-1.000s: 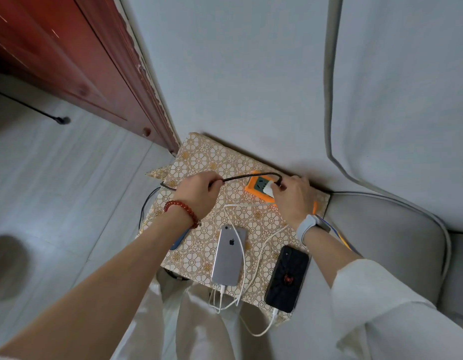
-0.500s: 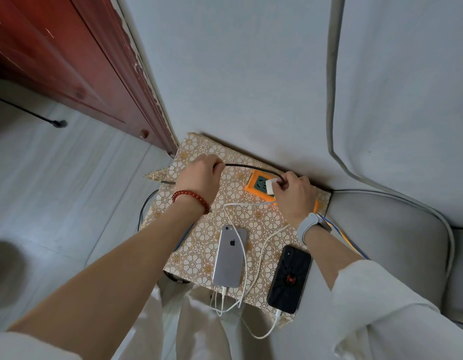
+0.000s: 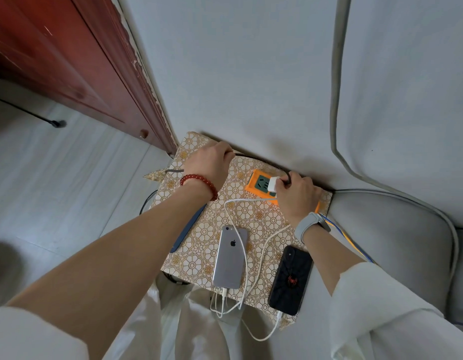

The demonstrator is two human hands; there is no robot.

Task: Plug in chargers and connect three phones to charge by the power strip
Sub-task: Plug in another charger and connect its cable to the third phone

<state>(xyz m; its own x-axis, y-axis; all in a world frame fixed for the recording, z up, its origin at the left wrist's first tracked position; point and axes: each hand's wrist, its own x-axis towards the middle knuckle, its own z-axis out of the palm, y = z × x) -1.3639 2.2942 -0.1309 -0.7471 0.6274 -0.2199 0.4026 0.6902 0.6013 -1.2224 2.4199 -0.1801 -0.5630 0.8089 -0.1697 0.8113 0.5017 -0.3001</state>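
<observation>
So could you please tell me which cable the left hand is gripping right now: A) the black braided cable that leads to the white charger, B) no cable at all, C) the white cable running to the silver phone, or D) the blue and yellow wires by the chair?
A: the left hand curls round the black braided cable, which runs across to the white charger held by the right hand at the orange power strip.
</observation>
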